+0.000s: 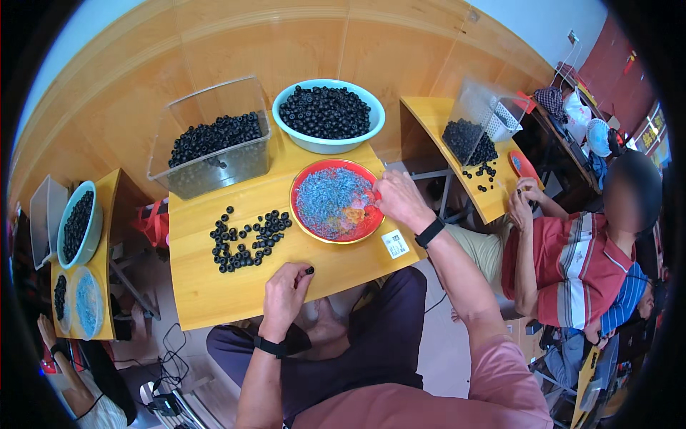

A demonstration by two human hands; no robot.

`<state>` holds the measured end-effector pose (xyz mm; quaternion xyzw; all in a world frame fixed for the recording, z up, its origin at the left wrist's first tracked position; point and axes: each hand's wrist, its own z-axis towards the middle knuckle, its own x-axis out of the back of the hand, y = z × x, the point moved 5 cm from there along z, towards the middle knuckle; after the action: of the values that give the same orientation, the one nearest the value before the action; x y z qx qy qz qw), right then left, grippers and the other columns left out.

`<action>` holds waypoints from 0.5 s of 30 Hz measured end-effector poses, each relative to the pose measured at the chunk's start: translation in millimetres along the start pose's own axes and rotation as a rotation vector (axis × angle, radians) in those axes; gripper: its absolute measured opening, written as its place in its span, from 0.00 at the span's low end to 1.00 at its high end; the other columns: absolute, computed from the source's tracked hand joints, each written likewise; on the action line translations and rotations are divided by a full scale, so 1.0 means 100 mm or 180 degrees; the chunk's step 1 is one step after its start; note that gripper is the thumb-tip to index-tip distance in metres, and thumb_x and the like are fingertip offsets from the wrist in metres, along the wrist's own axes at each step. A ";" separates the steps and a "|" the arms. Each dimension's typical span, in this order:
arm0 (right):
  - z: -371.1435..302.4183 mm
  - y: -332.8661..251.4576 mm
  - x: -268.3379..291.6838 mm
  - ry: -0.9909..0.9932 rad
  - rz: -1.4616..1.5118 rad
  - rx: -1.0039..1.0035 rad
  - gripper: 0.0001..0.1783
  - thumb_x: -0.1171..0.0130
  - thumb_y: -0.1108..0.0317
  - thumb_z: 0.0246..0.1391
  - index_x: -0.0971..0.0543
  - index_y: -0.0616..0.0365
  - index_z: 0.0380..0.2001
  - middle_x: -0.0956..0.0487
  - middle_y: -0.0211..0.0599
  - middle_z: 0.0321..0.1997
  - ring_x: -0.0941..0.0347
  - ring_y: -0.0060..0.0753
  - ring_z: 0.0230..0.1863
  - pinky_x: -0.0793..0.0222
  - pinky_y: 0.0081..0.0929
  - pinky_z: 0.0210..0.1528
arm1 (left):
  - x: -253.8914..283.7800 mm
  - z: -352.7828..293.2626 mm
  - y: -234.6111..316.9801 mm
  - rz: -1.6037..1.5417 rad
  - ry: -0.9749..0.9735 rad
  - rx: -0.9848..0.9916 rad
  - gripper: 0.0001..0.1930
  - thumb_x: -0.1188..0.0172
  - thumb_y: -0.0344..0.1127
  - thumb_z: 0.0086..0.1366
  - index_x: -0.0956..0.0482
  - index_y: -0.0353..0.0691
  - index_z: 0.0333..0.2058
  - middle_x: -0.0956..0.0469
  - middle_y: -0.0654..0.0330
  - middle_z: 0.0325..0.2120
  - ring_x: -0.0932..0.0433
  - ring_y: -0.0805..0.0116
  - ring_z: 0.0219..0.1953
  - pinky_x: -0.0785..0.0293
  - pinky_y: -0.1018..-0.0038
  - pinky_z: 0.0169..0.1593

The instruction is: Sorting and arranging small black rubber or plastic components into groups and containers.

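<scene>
Above the front edge of the yellow table, my left hand (pixel 285 294) pinches a small black round part (pixel 309 270) between thumb and forefinger. My right hand (pixel 401 196) reaches over the right rim of a red bowl (pixel 294 202). Its fingers are drawn together there, and whatever they may hold is hidden. Many tiny blue-grey pieces (pixel 329 196) fill most of that bowl, with some orange and pink ones near its right side. Loose black round parts (pixel 261 243) lie scattered on the table, left of the bowl and beyond my left hand.
Behind stand a clear plastic bin (pixel 207 171) and a pale blue basin (pixel 329 146), both holding black parts. A white label (pixel 394 244) is stuck near the table's right edge. A co-worker (pixel 564 257) sits at another table (pixel 429 129) on the right; a third table (pixel 107 236) stands left.
</scene>
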<state>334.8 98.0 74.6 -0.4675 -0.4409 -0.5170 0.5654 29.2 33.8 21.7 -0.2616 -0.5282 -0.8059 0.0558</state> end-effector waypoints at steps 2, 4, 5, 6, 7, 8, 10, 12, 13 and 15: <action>0.00 0.00 -0.07 -0.0109 -0.0336 0.0028 0.09 0.32 0.69 0.47 0.13 0.54 0.35 0.18 0.40 0.40 0.26 0.43 0.52 0.35 0.45 0.55 | 0.00 0.00 0.01 0.0049 0.0022 0.0016 0.08 0.32 0.25 0.61 0.18 0.35 0.40 0.20 0.52 0.29 0.19 0.56 0.29 0.22 0.65 0.36; 0.02 -0.04 -0.07 -0.0150 -0.0366 0.0040 0.08 0.32 0.69 0.47 0.13 0.54 0.34 0.18 0.40 0.40 0.26 0.42 0.52 0.35 0.44 0.54 | 0.00 0.00 0.01 0.0027 0.0094 -0.0042 0.08 0.32 0.25 0.61 0.18 0.34 0.40 0.21 0.54 0.28 0.20 0.61 0.28 0.23 0.68 0.35; 0.02 -0.05 -0.07 -0.0185 -0.0402 0.0027 0.07 0.33 0.69 0.48 0.13 0.53 0.33 0.18 0.40 0.41 0.26 0.41 0.53 0.35 0.44 0.54 | 0.00 -0.01 0.01 0.0000 0.0146 -0.0117 0.08 0.32 0.25 0.60 0.17 0.33 0.39 0.21 0.55 0.27 0.21 0.65 0.26 0.24 0.71 0.33; 0.03 -0.04 -0.08 -0.0173 -0.0404 0.0021 0.07 0.33 0.69 0.48 0.13 0.53 0.33 0.18 0.40 0.41 0.26 0.41 0.53 0.35 0.44 0.54 | 0.00 -0.01 0.01 0.0000 0.0146 -0.0130 0.08 0.32 0.25 0.60 0.17 0.33 0.39 0.21 0.55 0.27 0.21 0.65 0.26 0.24 0.71 0.33; 0.02 -0.03 -0.10 -0.0143 -0.0375 0.0052 0.06 0.33 0.70 0.48 0.13 0.53 0.32 0.18 0.39 0.40 0.25 0.41 0.52 0.35 0.44 0.54 | -0.01 -0.01 0.00 0.0010 0.0114 -0.0112 0.08 0.32 0.25 0.61 0.18 0.33 0.40 0.21 0.55 0.27 0.21 0.65 0.26 0.24 0.71 0.33; 0.01 -0.02 -0.11 -0.0113 -0.0345 0.0078 0.05 0.34 0.70 0.48 0.13 0.53 0.30 0.18 0.39 0.39 0.25 0.40 0.51 0.36 0.43 0.54 | -0.02 0.00 -0.01 0.0020 0.0078 -0.0095 0.09 0.32 0.25 0.61 0.18 0.33 0.40 0.21 0.55 0.28 0.21 0.65 0.26 0.24 0.71 0.33; -0.02 -0.06 -0.05 -0.0065 -0.0320 0.0054 0.05 0.34 0.70 0.48 0.14 0.54 0.30 0.18 0.39 0.38 0.24 0.41 0.49 0.35 0.44 0.53 | -0.01 -0.01 0.00 -0.0024 0.0061 -0.0007 0.09 0.32 0.25 0.61 0.18 0.34 0.40 0.21 0.54 0.28 0.21 0.63 0.27 0.23 0.69 0.34; -0.09 -0.17 0.04 -0.0041 -0.0267 0.0060 0.05 0.34 0.70 0.48 0.15 0.54 0.30 0.18 0.39 0.37 0.23 0.42 0.46 0.35 0.44 0.52 | 0.01 -0.03 0.00 -0.0045 0.0057 0.0122 0.09 0.32 0.25 0.61 0.18 0.35 0.41 0.20 0.53 0.28 0.20 0.60 0.28 0.23 0.68 0.35; -0.15 -0.31 0.19 0.0295 0.0050 0.0132 0.05 0.34 0.69 0.48 0.16 0.54 0.31 0.19 0.39 0.35 0.23 0.44 0.43 0.34 0.45 0.51 | 0.04 -0.04 0.00 -0.0071 0.0114 0.0138 0.09 0.32 0.25 0.61 0.18 0.34 0.41 0.21 0.54 0.28 0.20 0.61 0.28 0.23 0.68 0.35; -0.33 -0.57 0.44 0.0721 0.0567 0.0356 0.07 0.35 0.69 0.48 0.20 0.55 0.32 0.20 0.40 0.33 0.22 0.48 0.37 0.31 0.45 0.45 | 0.05 -0.04 -0.01 -0.0057 0.0168 0.0214 0.10 0.32 0.25 0.61 0.18 0.34 0.41 0.21 0.54 0.27 0.21 0.62 0.27 0.23 0.69 0.34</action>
<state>281.4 55.9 115.9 -0.4112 -0.3592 -0.4889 0.6803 23.2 31.3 22.1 -0.2335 -0.5556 -0.7948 0.0713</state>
